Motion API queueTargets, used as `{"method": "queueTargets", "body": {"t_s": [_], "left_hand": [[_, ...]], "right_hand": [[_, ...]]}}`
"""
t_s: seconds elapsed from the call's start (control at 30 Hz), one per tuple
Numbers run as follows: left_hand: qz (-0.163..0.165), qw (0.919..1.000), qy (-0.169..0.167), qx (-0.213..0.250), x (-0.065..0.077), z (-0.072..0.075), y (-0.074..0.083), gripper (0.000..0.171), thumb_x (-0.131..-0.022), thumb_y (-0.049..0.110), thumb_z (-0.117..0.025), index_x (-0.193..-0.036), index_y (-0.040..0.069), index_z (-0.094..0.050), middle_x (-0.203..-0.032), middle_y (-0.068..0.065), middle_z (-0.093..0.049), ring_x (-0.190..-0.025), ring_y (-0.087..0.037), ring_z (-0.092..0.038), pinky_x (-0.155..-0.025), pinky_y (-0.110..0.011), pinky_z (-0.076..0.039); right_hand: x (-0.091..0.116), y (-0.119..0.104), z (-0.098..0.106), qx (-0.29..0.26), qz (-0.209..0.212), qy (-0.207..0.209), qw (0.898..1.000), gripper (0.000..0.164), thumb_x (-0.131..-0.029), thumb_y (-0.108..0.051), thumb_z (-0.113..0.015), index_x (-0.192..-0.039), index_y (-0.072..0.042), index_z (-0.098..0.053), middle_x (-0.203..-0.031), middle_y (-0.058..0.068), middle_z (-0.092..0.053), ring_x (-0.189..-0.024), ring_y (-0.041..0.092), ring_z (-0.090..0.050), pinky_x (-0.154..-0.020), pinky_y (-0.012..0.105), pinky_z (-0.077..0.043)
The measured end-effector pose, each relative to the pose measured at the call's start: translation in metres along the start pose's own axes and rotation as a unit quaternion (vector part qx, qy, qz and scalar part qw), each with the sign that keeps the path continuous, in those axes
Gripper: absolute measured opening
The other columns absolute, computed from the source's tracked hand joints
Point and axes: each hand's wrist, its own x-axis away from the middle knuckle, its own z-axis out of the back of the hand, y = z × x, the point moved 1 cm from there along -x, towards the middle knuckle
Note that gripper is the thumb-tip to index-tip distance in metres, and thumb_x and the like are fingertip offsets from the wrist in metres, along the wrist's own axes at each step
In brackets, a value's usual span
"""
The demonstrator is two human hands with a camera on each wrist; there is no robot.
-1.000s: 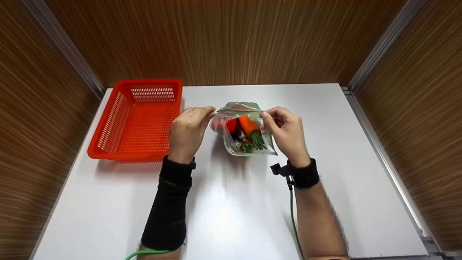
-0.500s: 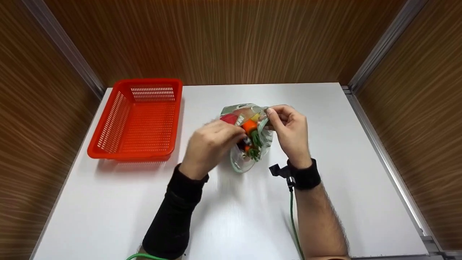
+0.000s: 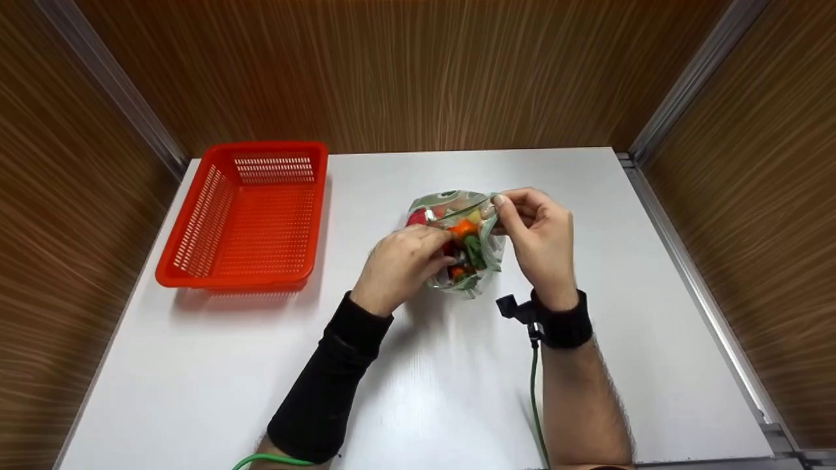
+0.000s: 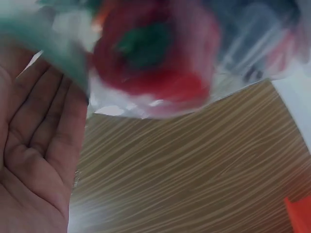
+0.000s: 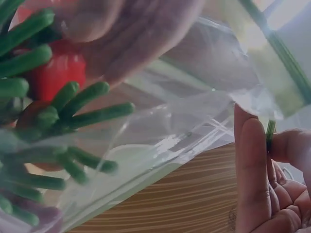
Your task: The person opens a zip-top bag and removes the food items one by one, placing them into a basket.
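A clear zip bag (image 3: 494, 251) with green edging holds several vegetables, its mouth facing the person. Inside show an orange carrot (image 3: 464, 228) with green tops, plus red and yellow pieces. My right hand (image 3: 545, 241) pinches the bag's edge between thumb and forefinger; the right wrist view shows this pinch on the green zip strip (image 5: 270, 128). My left hand (image 3: 401, 267) reaches into the mouth, its fingers extended and thumb apart, beside a red vegetable (image 5: 58, 70). Through the plastic, the left wrist view shows a red bell pepper (image 4: 170, 87) with a green stem, blurred.
To the left on the white table (image 3: 418, 391) stands a red perforated basket (image 3: 241, 282) with no contents visible. Wood-patterned panels (image 3: 444, 78) enclose the back and sides. A green cable (image 3: 537, 398) runs from the right wrist strap.
My left hand has let go of the bag's left edge and moved right into the mouth. My right hand keeps its pinch and has shifted slightly right with the bag.
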Motion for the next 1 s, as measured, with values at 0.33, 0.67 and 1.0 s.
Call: {"method": "queueTargets", "body": {"t_s": [0.33,0.67,1.0], "left_hand": [[0.012,0.9991,-0.037,-0.016,-0.003,-0.025,-0.012,0.070,-0.102,0.027,-0.092,-0.164,0.010,-0.067,-0.157,-0.013,-0.078,-0.149,-0.033,-0.074,-0.124,-0.049,-0.063],[-0.137,0.9887,-0.022,-0.056,-0.002,-0.028,-0.010,0.045,-0.109,0.015,-0.083,-0.153,0.020,-0.079,-0.153,0.000,-0.081,-0.140,-0.021,-0.079,-0.118,-0.038,-0.066],[-0.152,0.9872,0.001,-0.046,-0.001,-0.025,-0.008,0.032,-0.106,0.015,-0.088,-0.138,0.020,-0.085,-0.139,0.002,-0.087,-0.127,-0.019,-0.084,-0.109,-0.036,-0.070]], "right_hand": [[0.007,-0.010,-0.002,0.020,-0.001,-0.017,1.000,0.012,-0.109,-0.004,-0.080,-0.107,0.007,-0.083,-0.086,-0.006,-0.083,-0.069,0.007,-0.080,-0.067,0.025,-0.070],[0.007,-0.010,-0.003,0.001,-0.009,-0.017,1.000,0.012,-0.110,-0.004,-0.079,-0.109,0.007,-0.083,-0.091,-0.004,-0.086,-0.074,0.006,-0.083,-0.071,0.025,-0.071],[0.004,-0.008,0.002,0.006,-0.006,-0.006,1.000,0.012,-0.110,-0.003,-0.079,-0.109,0.008,-0.083,-0.088,-0.007,-0.082,-0.071,0.004,-0.080,-0.068,0.024,-0.070]]}}
